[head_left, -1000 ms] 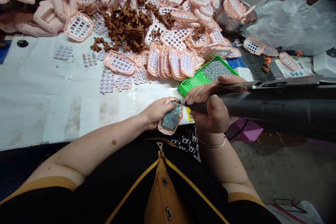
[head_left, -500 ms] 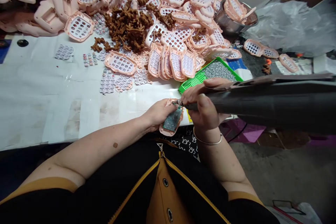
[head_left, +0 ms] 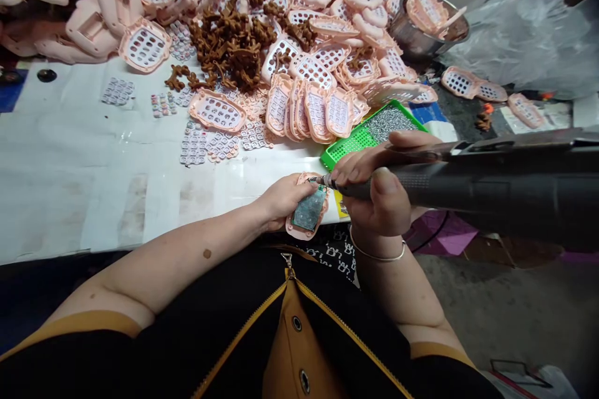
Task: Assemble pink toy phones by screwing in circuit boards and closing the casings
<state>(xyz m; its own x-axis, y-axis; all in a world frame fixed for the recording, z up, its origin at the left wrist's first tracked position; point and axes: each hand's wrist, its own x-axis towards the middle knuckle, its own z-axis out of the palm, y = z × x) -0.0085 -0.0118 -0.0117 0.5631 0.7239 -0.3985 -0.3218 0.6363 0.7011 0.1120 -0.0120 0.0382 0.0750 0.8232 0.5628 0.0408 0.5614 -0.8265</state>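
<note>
My left hand (head_left: 286,198) grips a pink plastic shell (head_left: 306,234) at the table's front edge, thumb on top. Inside that shell lies a dark green circuit board (head_left: 309,209). Wrapped around a dark electric screwdriver (head_left: 486,177) is my right hand (head_left: 381,190), a bangle on its wrist. The screwdriver lies nearly level, its tip meeting the upper part of the shell near my left thumb. Whether a screw sits under the tip is too small to tell. Just behind my right hand, a green tray (head_left: 346,148) holds many small silver screws (head_left: 390,123).
Pink shells with perforated white panels (head_left: 311,68) pile up across the back. Brown plastic parts (head_left: 229,43) heap in the middle, with button pads (head_left: 193,144) before them. A metal bowl (head_left: 416,43) and clear plastic bags (head_left: 524,43) stand at the back right.
The screwdriver and my right hand have shifted slightly right relative to the shell, with the tip still at its upper part. My left hand keeps its hold. The whole view has shifted slightly.
</note>
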